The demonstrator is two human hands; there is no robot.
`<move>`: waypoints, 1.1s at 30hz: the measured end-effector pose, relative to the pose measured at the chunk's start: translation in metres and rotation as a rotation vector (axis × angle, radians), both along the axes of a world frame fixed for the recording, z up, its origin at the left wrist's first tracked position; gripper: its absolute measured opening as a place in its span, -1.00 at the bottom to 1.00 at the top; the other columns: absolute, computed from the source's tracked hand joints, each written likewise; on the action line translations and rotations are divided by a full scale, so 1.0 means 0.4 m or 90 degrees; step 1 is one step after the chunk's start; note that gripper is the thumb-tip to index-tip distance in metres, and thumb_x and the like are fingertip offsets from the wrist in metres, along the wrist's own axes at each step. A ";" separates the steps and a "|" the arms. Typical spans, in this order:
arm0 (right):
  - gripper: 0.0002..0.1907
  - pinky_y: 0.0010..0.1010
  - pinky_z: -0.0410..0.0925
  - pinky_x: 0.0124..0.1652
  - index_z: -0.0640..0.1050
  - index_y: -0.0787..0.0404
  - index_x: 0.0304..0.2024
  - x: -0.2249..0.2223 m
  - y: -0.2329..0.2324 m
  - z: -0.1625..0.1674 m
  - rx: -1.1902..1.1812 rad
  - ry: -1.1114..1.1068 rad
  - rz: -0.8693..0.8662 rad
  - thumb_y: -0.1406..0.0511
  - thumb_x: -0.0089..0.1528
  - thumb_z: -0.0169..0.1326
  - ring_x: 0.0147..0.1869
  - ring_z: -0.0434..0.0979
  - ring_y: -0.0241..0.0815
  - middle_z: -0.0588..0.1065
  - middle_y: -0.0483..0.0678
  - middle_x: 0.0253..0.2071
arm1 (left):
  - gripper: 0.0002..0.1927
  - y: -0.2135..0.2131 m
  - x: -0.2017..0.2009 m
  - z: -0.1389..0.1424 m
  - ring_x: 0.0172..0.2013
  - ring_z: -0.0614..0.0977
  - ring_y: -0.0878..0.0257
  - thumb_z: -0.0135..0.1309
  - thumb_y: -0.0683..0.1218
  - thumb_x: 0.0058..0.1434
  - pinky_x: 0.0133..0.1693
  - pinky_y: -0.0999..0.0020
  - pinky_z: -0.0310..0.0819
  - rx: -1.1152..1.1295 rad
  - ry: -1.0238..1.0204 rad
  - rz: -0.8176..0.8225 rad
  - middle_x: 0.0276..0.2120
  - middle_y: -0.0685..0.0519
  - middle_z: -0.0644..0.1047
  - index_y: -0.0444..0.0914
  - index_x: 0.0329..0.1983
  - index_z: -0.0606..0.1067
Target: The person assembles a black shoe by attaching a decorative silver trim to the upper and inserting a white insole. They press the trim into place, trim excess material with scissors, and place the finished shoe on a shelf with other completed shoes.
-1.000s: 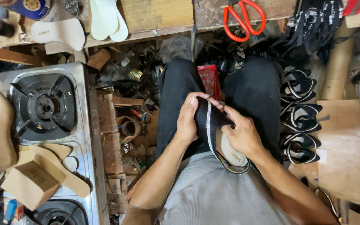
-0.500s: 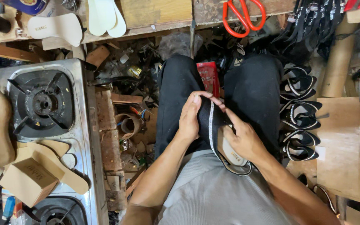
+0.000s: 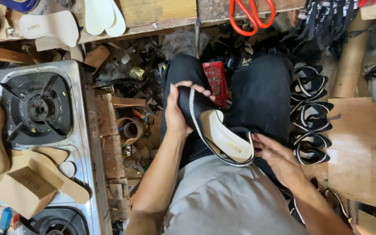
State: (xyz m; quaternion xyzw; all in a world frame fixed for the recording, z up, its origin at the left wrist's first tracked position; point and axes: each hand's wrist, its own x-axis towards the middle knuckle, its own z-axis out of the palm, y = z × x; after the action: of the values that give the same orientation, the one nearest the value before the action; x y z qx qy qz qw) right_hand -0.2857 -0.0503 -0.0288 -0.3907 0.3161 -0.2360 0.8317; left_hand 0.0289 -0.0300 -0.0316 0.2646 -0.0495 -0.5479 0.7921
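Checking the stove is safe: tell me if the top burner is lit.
Not lit, as far as shows. The burner on the stove has no flame or glow, and nothing sits on it.

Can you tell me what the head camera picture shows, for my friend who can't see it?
The left hand holds a black sandal with a cream insole over the lap, right hand open beside it. A gas stove sits left.

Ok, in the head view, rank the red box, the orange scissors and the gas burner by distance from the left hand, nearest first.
1. Red box: just right of the left hand, between the knees.
2. Gas burner: far to the left, on the steel stove.
3. Orange scissors: top edge, on the wooden bench.
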 end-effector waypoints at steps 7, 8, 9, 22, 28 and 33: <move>-0.29 -0.33 0.31 0.19 0.29 0.42 0.33 0.109 0.007 0.062 -0.322 0.197 0.099 0.28 0.20 0.20 0.24 0.46 -0.16 0.47 0.10 0.17 | -0.57 -0.025 0.011 0.080 -0.05 0.61 -0.15 -0.24 0.17 0.54 0.10 -0.19 0.55 -0.079 -0.055 -0.001 -0.11 -0.23 0.52 -0.28 0.10 0.34; -0.35 -0.35 0.38 0.12 0.36 0.42 0.29 0.128 0.009 0.069 -0.403 0.277 0.089 0.26 0.21 0.21 0.15 0.53 -0.17 0.54 0.11 0.09 | -0.56 -0.023 0.006 0.090 -0.04 0.61 -0.14 -0.24 0.17 0.54 0.11 -0.17 0.55 -0.088 -0.077 0.001 -0.11 -0.23 0.52 -0.29 0.10 0.34; -0.40 -0.35 0.41 0.06 0.41 0.41 0.21 0.147 0.010 0.074 -0.408 0.319 0.064 0.26 0.19 0.24 0.08 0.57 -0.14 0.56 0.11 0.02 | -0.56 -0.021 -0.001 0.099 -0.04 0.61 -0.14 -0.23 0.17 0.54 0.12 -0.15 0.55 -0.097 -0.100 0.003 -0.10 -0.23 0.52 -0.29 0.11 0.34; -0.42 -0.26 0.53 -0.04 0.42 0.51 0.13 0.174 -0.017 0.121 -0.823 0.271 0.061 0.30 0.16 0.26 0.00 0.66 0.09 0.52 0.28 0.07 | -0.55 -0.023 -0.015 0.100 -0.08 0.61 -0.14 -0.21 0.17 0.54 0.06 -0.16 0.57 -0.017 -0.091 0.026 -0.15 -0.24 0.52 -0.33 0.08 0.32; -0.41 -0.23 0.52 -0.08 0.42 0.54 0.13 0.163 -0.032 0.131 -0.821 0.256 0.072 0.34 0.13 0.27 -0.06 0.66 0.15 0.55 0.27 -0.04 | -0.59 -0.034 0.005 0.085 -0.11 0.62 -0.17 -0.21 0.17 0.52 0.01 -0.20 0.57 -0.022 -0.022 0.027 -0.17 -0.22 0.52 -0.27 0.05 0.33; -0.41 -0.24 0.52 -0.10 0.42 0.50 0.14 0.159 -0.045 0.128 -0.803 0.210 0.106 0.30 0.14 0.26 -0.08 0.67 0.12 0.56 0.24 -0.04 | -0.56 -0.031 0.020 0.076 -0.09 0.61 -0.16 -0.19 0.21 0.51 0.03 -0.26 0.55 -0.025 0.017 0.023 -0.17 -0.21 0.52 -0.25 0.06 0.33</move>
State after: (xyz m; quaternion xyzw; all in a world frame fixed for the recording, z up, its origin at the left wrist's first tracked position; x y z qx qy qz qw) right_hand -0.2222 -0.0682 0.0224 -0.8576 0.2091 -0.2476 0.3994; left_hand 0.0370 -0.0424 -0.0010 0.2423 -0.0451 -0.5357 0.8076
